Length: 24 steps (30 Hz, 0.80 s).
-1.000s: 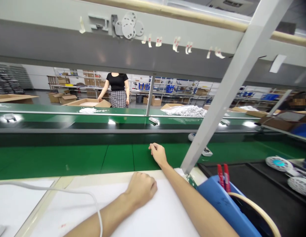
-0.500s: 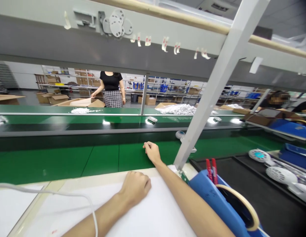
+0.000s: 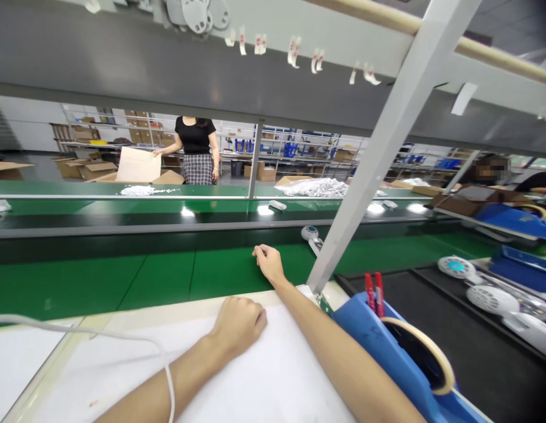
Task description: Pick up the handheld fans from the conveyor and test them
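Observation:
My left hand (image 3: 240, 323) rests on the white sheet (image 3: 273, 376) covering the bench, its fingers curled into a loose fist with nothing showing in it. My right hand (image 3: 268, 262) is stretched forward over the bench edge, at the near side of the green conveyor belt (image 3: 228, 267). Its fingers are curled in too, and no object shows in them. To the right of that hand, a white handheld fan (image 3: 311, 235) lies on the belt, partly behind the slanted post. A pale cable (image 3: 123, 335) crosses my left forearm.
A slanted white post (image 3: 369, 170) rises right of my hands. Beside my right forearm is a blue tape dispenser (image 3: 365, 329) with red pens. White fans (image 3: 493, 298) lie on a black mat. Overhead runs a grey shelf (image 3: 211, 76). A person (image 3: 196, 147) stands across the line.
The belt seams and the white fan have shifted left. The person across the line has raised a cardboard sheet. My view has tilted down slightly; both hands hold nearly the same pose.

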Each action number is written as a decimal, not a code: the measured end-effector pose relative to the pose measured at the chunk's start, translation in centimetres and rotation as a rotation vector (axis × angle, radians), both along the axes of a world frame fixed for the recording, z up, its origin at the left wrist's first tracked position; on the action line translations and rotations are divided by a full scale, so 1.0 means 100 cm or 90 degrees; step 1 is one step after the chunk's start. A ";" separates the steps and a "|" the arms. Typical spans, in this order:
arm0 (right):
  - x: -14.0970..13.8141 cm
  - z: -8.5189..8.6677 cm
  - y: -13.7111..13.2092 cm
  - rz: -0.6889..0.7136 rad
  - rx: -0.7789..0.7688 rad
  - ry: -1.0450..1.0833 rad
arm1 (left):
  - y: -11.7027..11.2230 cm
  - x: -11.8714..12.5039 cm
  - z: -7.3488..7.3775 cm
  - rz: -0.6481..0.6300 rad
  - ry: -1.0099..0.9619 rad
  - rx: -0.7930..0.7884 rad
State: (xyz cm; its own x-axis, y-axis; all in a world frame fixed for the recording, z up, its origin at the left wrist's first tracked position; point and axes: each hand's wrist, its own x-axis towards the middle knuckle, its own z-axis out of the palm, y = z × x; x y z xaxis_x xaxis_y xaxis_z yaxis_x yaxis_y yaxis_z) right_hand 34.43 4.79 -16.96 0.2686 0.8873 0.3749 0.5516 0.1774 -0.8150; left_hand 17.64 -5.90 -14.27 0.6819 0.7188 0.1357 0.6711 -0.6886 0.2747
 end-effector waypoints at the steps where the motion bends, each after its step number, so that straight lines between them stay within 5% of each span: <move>1: 0.000 0.000 0.000 0.000 0.001 0.000 | 0.000 0.000 0.000 0.000 0.001 0.000; 24: 0.000 0.005 -0.002 -0.003 0.008 -0.002 | 0.001 0.000 -0.001 0.000 0.007 0.000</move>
State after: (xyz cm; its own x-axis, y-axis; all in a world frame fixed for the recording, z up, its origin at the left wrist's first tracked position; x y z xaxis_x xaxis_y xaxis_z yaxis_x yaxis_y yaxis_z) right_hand 34.39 4.61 -16.46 0.2721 0.8808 0.3874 0.5547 0.1854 -0.8111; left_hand 17.64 -5.75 -14.36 0.6835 0.7186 0.1281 0.6739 -0.6887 0.2676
